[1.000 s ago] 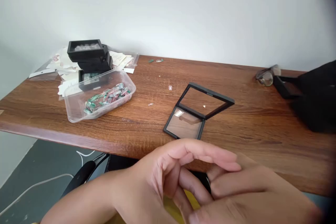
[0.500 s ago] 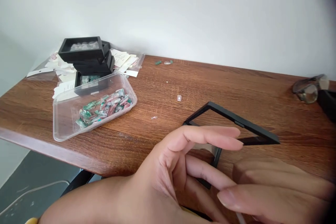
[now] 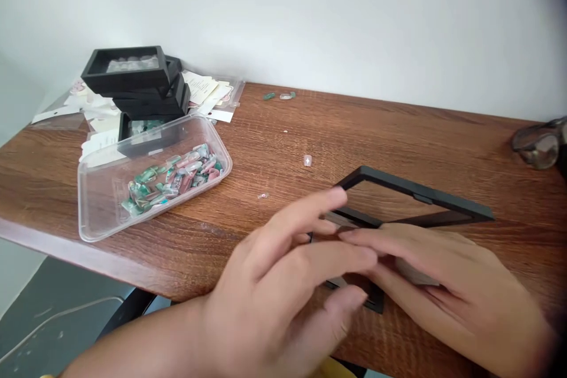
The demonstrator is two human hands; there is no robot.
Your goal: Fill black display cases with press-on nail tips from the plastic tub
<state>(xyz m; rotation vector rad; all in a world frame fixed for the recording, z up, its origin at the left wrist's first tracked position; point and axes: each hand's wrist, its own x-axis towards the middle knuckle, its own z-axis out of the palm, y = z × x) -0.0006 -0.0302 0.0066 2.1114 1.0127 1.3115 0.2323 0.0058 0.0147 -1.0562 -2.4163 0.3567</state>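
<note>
A black hinged display frame [image 3: 447, 204] with clear film windows stands opened on the wooden table, one half tilted up and the lower half partly covered by my hands. My left hand [image 3: 296, 283] is over its left side, fingers apart, the index fingertip by the frame's raised edge and another fingertip meeting my right fingertips. My right hand [image 3: 456, 283] reaches in from the right, thumb and fingers drawn together above the lower half. What they pinch, if anything, is hidden. Beyond the frame lies a small pale nail tip [image 3: 308, 160].
A clear plastic box [image 3: 100, 207] of green and pink press-on nails stands left. Behind it are stacked black cases [image 3: 133, 80] and paper cards [image 3: 199, 88]. Green and clear pieces [image 3: 283, 96] lie near the wall. Glasses [image 3: 538, 144] rest at far right.
My left hand has turned from palm-side showing to its back showing, with fingers over the frame. My right hand has moved up and left to meet it. The view has shifted slightly.
</note>
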